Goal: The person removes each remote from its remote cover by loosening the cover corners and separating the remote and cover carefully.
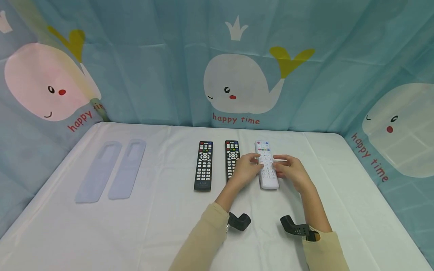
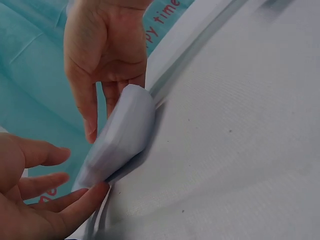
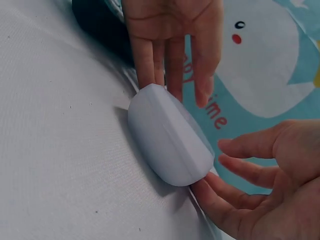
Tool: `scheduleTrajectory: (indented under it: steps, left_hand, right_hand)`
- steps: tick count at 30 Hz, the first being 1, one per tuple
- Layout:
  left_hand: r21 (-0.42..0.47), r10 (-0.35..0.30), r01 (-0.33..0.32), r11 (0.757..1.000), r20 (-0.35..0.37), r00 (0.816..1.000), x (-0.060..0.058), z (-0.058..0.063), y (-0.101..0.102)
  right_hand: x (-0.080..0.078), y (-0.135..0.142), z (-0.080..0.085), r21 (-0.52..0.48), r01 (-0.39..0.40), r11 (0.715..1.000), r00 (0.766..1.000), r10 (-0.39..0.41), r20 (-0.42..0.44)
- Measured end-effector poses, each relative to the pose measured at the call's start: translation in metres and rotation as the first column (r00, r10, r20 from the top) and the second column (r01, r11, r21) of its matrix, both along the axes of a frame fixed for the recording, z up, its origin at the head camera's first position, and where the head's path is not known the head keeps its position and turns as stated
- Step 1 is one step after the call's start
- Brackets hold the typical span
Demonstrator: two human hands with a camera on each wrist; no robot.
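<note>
A white remote control [image 1: 269, 180] lies on the white-covered table, its buttons facing up. At its left side is my left hand [image 1: 246, 168], and at its right side is my right hand [image 1: 291, 170]. In the left wrist view the lower fingertips of my left hand [image 2: 47, 195] touch the remote's edge [image 2: 131, 122], while the thumb stands off it. Fingers of my right hand [image 2: 107, 50] reach the opposite edge, partly hidden behind the remote. The right wrist view also shows both thumbs apart from the remote [image 3: 165, 135], with loosely bent fingers at its edges.
Two black remotes lie to the left: one fully visible [image 1: 203, 165], the other [image 1: 232, 150] partly covered by my left hand. Farther left are two translucent bluish sleeves [image 1: 98, 173], [image 1: 127, 169] lying flat. A whale-printed curtain [image 1: 162, 75] hangs behind the table.
</note>
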State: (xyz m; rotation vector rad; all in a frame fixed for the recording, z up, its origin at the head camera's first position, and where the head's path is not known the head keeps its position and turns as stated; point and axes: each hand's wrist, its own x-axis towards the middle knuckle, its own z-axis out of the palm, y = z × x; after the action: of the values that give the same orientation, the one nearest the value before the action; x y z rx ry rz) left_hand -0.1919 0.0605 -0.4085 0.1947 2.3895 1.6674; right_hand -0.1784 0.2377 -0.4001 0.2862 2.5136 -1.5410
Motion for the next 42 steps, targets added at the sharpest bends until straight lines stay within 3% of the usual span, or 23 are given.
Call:
scheduleTrajectory:
  steps: [5, 15, 33, 42]
  left_hand:
    - [-0.072, 0.009, -0.009, 0.997, -0.005, 1.000, 0.001, -0.001, 0.005]
    - [-0.081, 0.019, -0.019, 0.996, -0.007, 1.000, 0.003, 0.000, 0.009]
    - [-0.001, 0.037, -0.037, 0.999, -0.043, 0.998, 0.002, 0.005, 0.007]
    - [0.067, 0.069, -0.067, 0.996, -0.034, 0.997, 0.003, 0.017, 0.004]
  right_hand:
    - [0.002, -0.002, -0.001, 0.011, 0.002, 1.000, 1.000, -0.002, 0.018]
    - [0.000, -0.002, -0.002, 0.025, 0.012, 1.000, 1.000, -0.012, 0.020]
    - [0.003, -0.003, 0.012, 0.012, 0.038, 0.999, 0.999, -0.038, -0.007]
    - [0.007, -0.005, 0.027, 0.005, 0.044, 0.999, 0.998, -0.044, -0.033]
